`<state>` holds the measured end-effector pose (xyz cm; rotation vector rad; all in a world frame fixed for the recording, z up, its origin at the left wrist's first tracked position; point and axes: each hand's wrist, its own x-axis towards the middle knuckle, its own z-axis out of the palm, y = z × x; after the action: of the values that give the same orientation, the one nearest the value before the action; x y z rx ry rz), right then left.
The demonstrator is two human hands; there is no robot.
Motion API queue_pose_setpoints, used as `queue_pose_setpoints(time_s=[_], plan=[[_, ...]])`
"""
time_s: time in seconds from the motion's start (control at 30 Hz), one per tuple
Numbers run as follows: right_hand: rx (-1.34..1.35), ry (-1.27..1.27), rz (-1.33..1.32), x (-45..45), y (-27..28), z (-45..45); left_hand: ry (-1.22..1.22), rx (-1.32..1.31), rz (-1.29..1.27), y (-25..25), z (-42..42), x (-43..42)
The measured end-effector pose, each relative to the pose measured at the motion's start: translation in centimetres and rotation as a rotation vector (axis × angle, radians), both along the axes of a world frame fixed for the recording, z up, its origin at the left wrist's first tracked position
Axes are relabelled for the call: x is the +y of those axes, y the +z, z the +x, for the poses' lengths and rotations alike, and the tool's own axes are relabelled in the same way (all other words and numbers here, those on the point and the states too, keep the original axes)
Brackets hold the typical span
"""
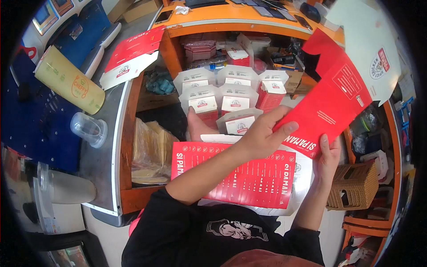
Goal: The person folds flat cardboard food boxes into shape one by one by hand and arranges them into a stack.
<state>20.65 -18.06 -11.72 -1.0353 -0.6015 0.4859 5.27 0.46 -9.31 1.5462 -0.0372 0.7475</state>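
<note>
A flat red and white printed food-box blank (327,95) is raised at the right, its lower edge between my two hands. My left hand (271,129) reaches across and is closed on its left edge, thumb on the red face and the other fingers partly hidden. My right hand (328,153) grips the lower right edge, thumb in front. Beneath my left forearm, a fanned row of red box blanks (249,180) lies over my lap on a white sheet (304,178). Part of that row is covered by the forearm.
Stacks of folded boxes (235,104) stand ahead under the orange desk (213,17). My foot (195,126) is beside them. At left, a grey tabletop (113,133) holds more blanks (131,55), a large printed cup (69,80) and a clear cup (89,129). A woven basket (353,187) is at right.
</note>
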Motion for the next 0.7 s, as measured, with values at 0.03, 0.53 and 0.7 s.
queue_pose_setpoints(time_s=[0.03,0.53,0.7], plan=[[0.009,0.017,0.042,-0.1,-0.2,-0.1,0.008,-0.018,0.02,0.2,-0.1,-0.1],[-0.324,-0.293,0.018,2.8,1.7,-5.2,-0.293,0.401,-0.183,4.0,-4.2,-0.2],[-0.57,-0.434,-0.028,1.3,2.4,-6.5,-0.396,0.498,-0.188,2.0,-4.5,-1.6]])
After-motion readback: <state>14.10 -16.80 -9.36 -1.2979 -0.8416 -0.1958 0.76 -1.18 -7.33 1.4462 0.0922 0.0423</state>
